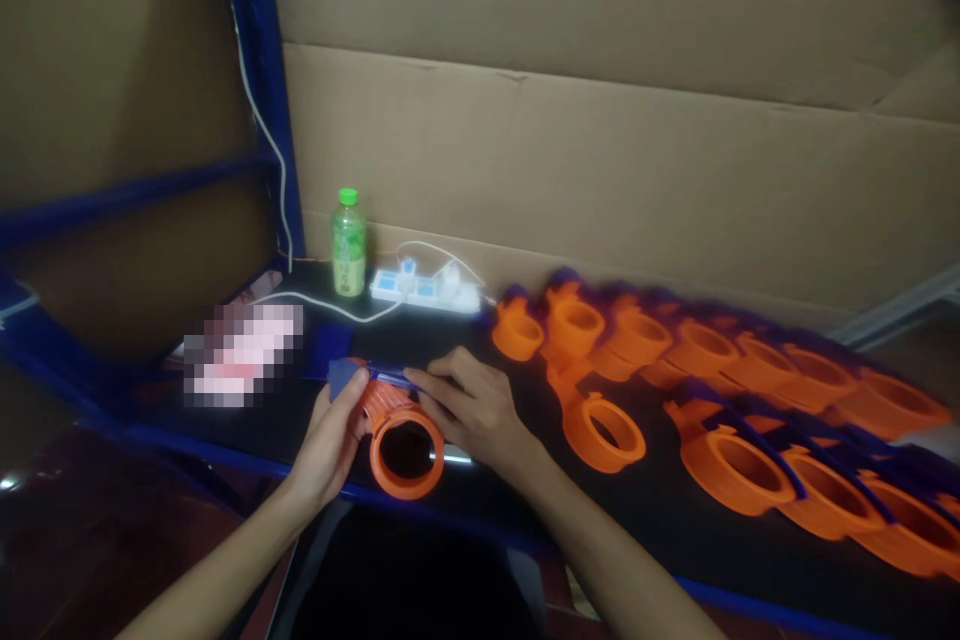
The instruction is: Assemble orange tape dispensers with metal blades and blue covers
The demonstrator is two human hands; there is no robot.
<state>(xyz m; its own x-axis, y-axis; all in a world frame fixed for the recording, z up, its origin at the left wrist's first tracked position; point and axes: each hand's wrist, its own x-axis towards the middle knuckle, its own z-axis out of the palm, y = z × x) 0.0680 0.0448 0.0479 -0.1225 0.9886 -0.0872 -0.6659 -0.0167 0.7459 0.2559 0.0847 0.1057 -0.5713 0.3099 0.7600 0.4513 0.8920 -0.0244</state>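
My left hand (335, 440) is closed around the neck of an orange ring-shaped plastic part (407, 492), its thumb pressed on a blue piece (345, 378) at the top. The part has a ribbed neck and a round open ring that faces me. My right hand (476, 410) grips the same part from the right, fingers bent, with the index fingertip on a dark blue strip (386, 377) along its upper edge. The right thumb is mostly hidden. Just right of this hand lies another orange ring part (606, 460).
Several orange and blue ring parts (705, 345) stand in blurred rows on the black tabletop (525, 520). Behind the hands are a green-capped bottle (349, 250) and a white power strip (425, 292) with cables. Blue frame posts (262, 70) and cardboard walls (600, 140) enclose the table.
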